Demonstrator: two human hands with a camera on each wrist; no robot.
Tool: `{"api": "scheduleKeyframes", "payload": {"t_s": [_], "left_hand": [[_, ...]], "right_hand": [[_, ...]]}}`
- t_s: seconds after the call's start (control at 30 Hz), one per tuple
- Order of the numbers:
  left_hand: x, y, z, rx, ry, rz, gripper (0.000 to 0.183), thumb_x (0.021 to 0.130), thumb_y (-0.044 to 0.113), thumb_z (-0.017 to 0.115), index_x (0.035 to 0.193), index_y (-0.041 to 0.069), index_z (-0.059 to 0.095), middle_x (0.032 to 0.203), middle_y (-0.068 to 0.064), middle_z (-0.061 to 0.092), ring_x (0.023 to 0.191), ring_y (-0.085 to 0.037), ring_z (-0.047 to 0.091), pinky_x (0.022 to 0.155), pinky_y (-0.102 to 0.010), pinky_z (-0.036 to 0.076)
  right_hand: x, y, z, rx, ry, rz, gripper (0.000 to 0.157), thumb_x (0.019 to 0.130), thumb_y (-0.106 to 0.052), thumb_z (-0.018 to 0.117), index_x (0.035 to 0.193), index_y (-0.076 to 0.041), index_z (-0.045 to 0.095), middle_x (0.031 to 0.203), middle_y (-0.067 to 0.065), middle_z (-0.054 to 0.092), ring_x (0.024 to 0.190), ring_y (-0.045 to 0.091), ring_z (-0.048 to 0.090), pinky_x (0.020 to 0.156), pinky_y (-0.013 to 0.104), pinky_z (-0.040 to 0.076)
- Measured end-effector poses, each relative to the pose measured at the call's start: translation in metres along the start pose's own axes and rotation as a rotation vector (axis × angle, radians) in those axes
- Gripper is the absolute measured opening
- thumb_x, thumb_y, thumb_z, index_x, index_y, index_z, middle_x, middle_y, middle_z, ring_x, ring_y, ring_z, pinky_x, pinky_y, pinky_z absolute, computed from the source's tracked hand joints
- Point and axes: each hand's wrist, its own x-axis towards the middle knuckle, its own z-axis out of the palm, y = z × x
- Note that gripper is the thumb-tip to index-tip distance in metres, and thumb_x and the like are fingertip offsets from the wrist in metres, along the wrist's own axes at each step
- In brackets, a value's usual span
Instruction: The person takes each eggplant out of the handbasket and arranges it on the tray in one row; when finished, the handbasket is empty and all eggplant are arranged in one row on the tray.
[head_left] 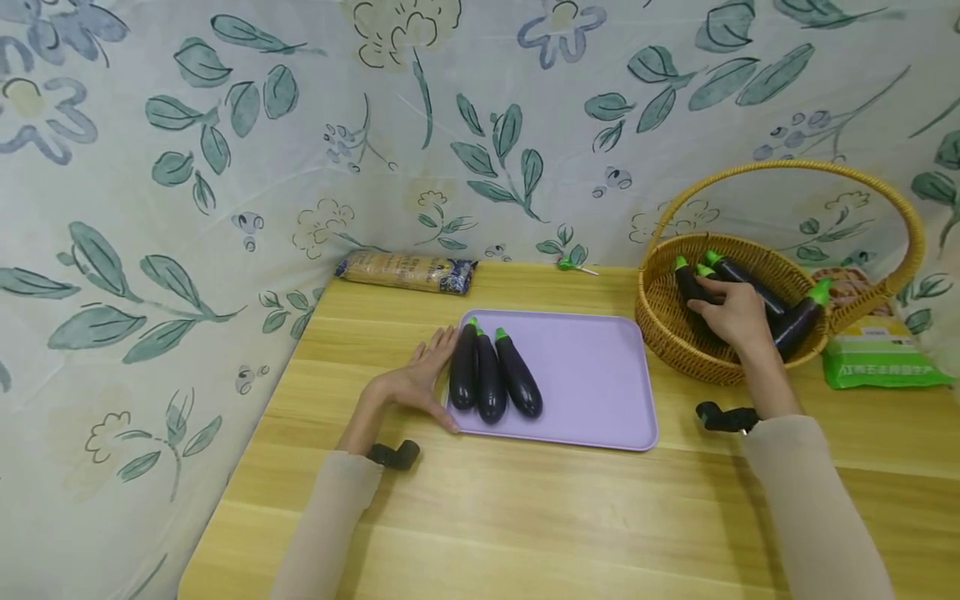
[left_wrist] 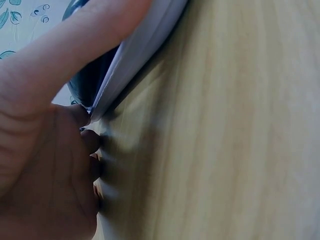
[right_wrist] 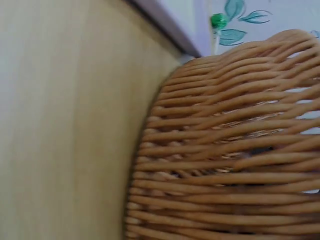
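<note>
My left hand (head_left: 412, 382) rests at the left edge of a lilac tray (head_left: 592, 379), fingers spread and fairly straight. Three dark eggplants (head_left: 491, 383) with green stem ends lie side by side in the tray's left part. In the left wrist view, the thumb (left_wrist: 65, 52) lies along the tray's rim. Over at the right, my right hand (head_left: 733, 317) reaches into a wicker basket (head_left: 671, 337) and grips an eggplant (head_left: 692, 285), partly hidden by the fingers. Several more eggplants (head_left: 802, 321) lie around it. The right wrist view shows only the basket's woven side (right_wrist: 225, 150), not the hand.
The basket's tall handle (head_left: 787, 164) arches above it. Behind its right side stands a green and yellow packet (head_left: 885, 358). A long wrapped packet (head_left: 405, 272) and a green lollipop (head_left: 567, 263) lie along the table's back edge, before a patterned cloth (head_left: 315, 150).
</note>
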Motion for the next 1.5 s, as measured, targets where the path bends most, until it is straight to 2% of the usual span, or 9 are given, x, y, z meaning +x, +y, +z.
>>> {"api": "scheduleKeyframes", "payload": {"t_s": [0.07, 0.2, 0.33, 0.43, 0.57, 0.67, 0.87, 1.23, 1.5], "left_hand": [[0.0, 0.0, 0.0, -0.001, -0.003, 0.002, 0.161, 0.06, 0.051, 0.098, 0.164, 0.014, -0.019, 0.171, -0.014, -0.026, 0.159, -0.029, -0.025, 0.13, -0.054, -0.013], [0.001, 0.0, 0.0, -0.006, -0.001, 0.006, 0.162, 0.059, 0.052, 0.098, 0.164, 0.013, -0.019, 0.171, -0.014, -0.026, 0.159, -0.031, -0.025, 0.13, -0.055, -0.013], [0.002, -0.001, 0.0, -0.006, -0.001, 0.007, 0.162, 0.059, 0.053, 0.098, 0.164, 0.014, -0.02, 0.171, -0.014, -0.026, 0.159, -0.03, -0.025, 0.13, -0.055, -0.013], [0.002, -0.001, -0.001, -0.004, -0.006, 0.001, 0.162, 0.06, 0.053, 0.098, 0.164, 0.014, -0.02, 0.171, -0.013, -0.026, 0.159, -0.029, -0.026, 0.13, -0.054, -0.014], [0.001, -0.001, -0.001, 0.001, -0.007, 0.0, 0.162, 0.06, 0.052, 0.098, 0.164, 0.014, -0.02, 0.171, -0.013, -0.026, 0.159, -0.029, -0.026, 0.13, -0.053, -0.014], [0.0, -0.001, -0.002, 0.001, -0.003, 0.01, 0.162, 0.06, 0.051, 0.099, 0.164, 0.012, -0.019, 0.171, -0.015, -0.025, 0.159, -0.03, -0.025, 0.13, -0.054, -0.014], [-0.001, -0.003, -0.001, 0.002, 0.006, 0.015, 0.162, 0.059, 0.05, 0.099, 0.164, 0.012, -0.019, 0.171, -0.016, -0.025, 0.159, -0.032, -0.024, 0.13, -0.055, -0.014], [0.001, -0.005, 0.002, 0.003, 0.01, 0.02, 0.162, 0.059, 0.051, 0.099, 0.164, 0.013, -0.018, 0.171, -0.015, -0.025, 0.159, -0.031, -0.024, 0.13, -0.055, -0.014], [0.0, -0.007, 0.003, 0.004, 0.018, 0.033, 0.162, 0.059, 0.051, 0.099, 0.164, 0.012, -0.018, 0.171, -0.016, -0.024, 0.159, -0.033, -0.023, 0.129, -0.056, -0.014]], "right_hand": [[-0.004, -0.005, -0.006, 0.007, 0.02, -0.015, 0.057, 0.105, -0.026, 0.06, 0.156, -0.008, 0.043, 0.153, 0.04, 0.042, 0.102, 0.05, 0.062, 0.085, 0.053, 0.056], [-0.017, -0.018, -0.019, 0.019, 0.012, -0.034, 0.059, 0.105, -0.037, 0.059, 0.157, -0.013, 0.043, 0.149, 0.04, 0.046, 0.071, 0.032, 0.06, 0.054, 0.031, 0.042], [-0.037, -0.032, -0.031, 0.099, -0.058, -0.028, 0.066, 0.105, -0.047, 0.055, 0.159, -0.013, 0.039, 0.161, 0.032, 0.037, 0.122, 0.045, 0.057, 0.08, 0.04, 0.057], [-0.05, -0.043, -0.038, 0.181, -0.118, -0.008, 0.072, 0.103, -0.051, 0.056, 0.161, -0.014, 0.037, 0.171, 0.023, 0.02, 0.147, 0.05, 0.036, 0.108, 0.06, 0.047], [-0.067, -0.059, -0.041, 0.225, -0.173, -0.005, 0.076, 0.1, -0.054, 0.06, 0.161, -0.016, 0.036, 0.174, 0.018, 0.012, 0.155, 0.05, 0.023, 0.118, 0.066, 0.036], [-0.079, -0.071, -0.036, 0.213, -0.187, -0.039, 0.074, 0.099, -0.055, 0.062, 0.16, -0.019, 0.04, 0.171, 0.017, 0.024, 0.152, 0.044, 0.034, 0.112, 0.049, 0.049], [-0.092, -0.094, 0.0, 0.232, -0.237, -0.129, 0.06, 0.099, -0.044, 0.069, 0.152, -0.022, 0.053, 0.157, 0.015, 0.052, 0.129, 0.03, 0.057, 0.08, 0.011, 0.053], [-0.092, -0.106, 0.093, 0.317, -0.387, -0.11, 0.054, 0.099, -0.024, 0.07, 0.149, -0.009, 0.056, 0.154, 0.02, 0.053, 0.141, 0.04, 0.051, 0.117, 0.054, 0.046], [-0.09, -0.109, 0.132, 0.364, -0.412, -0.054, 0.053, 0.097, -0.02, 0.07, 0.146, -0.004, 0.058, 0.154, 0.023, 0.052, 0.149, 0.041, 0.04, 0.124, 0.056, 0.036]]}}
